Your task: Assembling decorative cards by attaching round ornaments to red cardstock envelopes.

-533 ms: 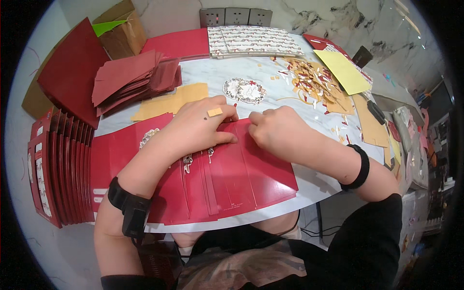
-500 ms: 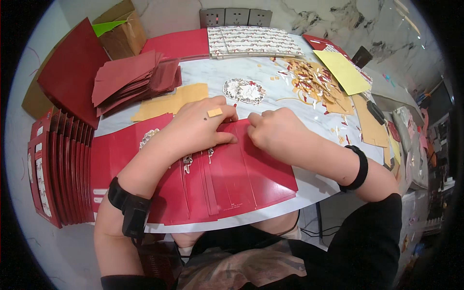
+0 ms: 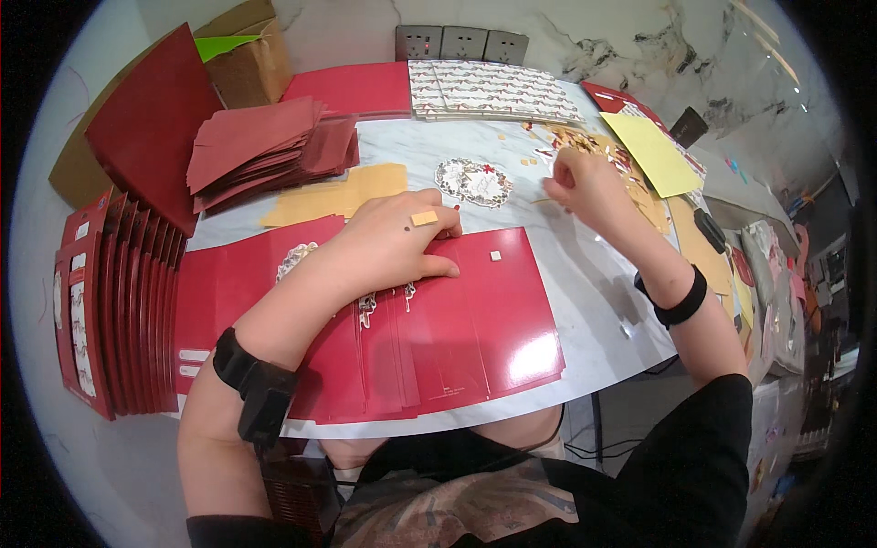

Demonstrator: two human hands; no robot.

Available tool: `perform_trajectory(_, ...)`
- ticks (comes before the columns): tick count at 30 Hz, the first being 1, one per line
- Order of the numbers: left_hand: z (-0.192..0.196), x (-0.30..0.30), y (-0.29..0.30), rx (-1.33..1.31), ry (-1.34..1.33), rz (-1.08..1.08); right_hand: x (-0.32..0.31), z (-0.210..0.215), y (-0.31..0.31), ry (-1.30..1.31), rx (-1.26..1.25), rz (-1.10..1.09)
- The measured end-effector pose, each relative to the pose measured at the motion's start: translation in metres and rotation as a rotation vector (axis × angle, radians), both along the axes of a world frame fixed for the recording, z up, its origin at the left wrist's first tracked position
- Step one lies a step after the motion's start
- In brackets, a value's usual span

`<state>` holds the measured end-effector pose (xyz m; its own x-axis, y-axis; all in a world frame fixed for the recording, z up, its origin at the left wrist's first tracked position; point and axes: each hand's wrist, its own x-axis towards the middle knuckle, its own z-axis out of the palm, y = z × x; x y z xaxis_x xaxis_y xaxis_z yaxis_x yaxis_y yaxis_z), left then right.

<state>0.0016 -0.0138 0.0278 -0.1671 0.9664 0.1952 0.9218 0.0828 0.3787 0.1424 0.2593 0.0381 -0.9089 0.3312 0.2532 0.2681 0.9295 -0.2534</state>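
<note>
Red card (image 3: 457, 310) lies flat under left hand (image 3: 397, 242) fingers (image 3: 438, 268).

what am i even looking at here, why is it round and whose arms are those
There is no machine here. A person wears a camera on the head that looks down at their own two hands; its very wide lens bends the picture into a circle.

The left hand lies flat on a stack of glossy red cards, pressing it down. A small tan paper piece sits on the back of that hand, and a small white square sits on the top card.

The right hand reaches toward a heap of paper scraps. Its fingers are pinched together, but whether they hold anything is too small to tell.

Also on the pale table: a lacy round cutout, tan sheets, a pile of dull red paper, a yellow sheet and patterned sheets.
</note>
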Motion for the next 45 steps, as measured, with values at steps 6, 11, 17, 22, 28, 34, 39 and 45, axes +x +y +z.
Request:
perform_trajectory(6,0.001,-0.001,0.0,-0.038,-0.016,0.018,-0.014,-0.01,0.019,-0.068,0.452,-0.015)
perform_trajectory(11,0.003,0.0,0.0,-0.036,-0.019,0.018,-0.038,-0.019,0.013,0.153,0.365,0.275)
perform_trajectory(17,-0.002,-0.003,0.002,-0.021,-0.039,0.006,-0.071,0.0,-0.014,-0.267,-0.341,0.177)
perform_trajectory(22,-0.002,-0.004,0.001,-0.019,-0.06,0.008,-0.076,-0.002,-0.011,-0.122,-0.319,0.166)
perform_trajectory(28,0.001,-0.003,0.003,-0.024,-0.069,-0.002,-0.066,0.018,-0.002,-0.073,-0.75,0.218)
perform_trajectory(34,-0.001,-0.004,0.002,-0.053,-0.089,0.038,-0.055,0.02,-0.006,-0.059,-0.872,0.131)
perform_trajectory(39,0.0,-0.004,0.003,-0.027,-0.081,0.029,-0.047,0.016,-0.009,0.016,-0.583,0.129)
perform_trajectory(45,0.002,0.001,0.012,0.304,-0.413,0.191,-0.02,0.026,-0.036,-0.022,-0.84,0.265)
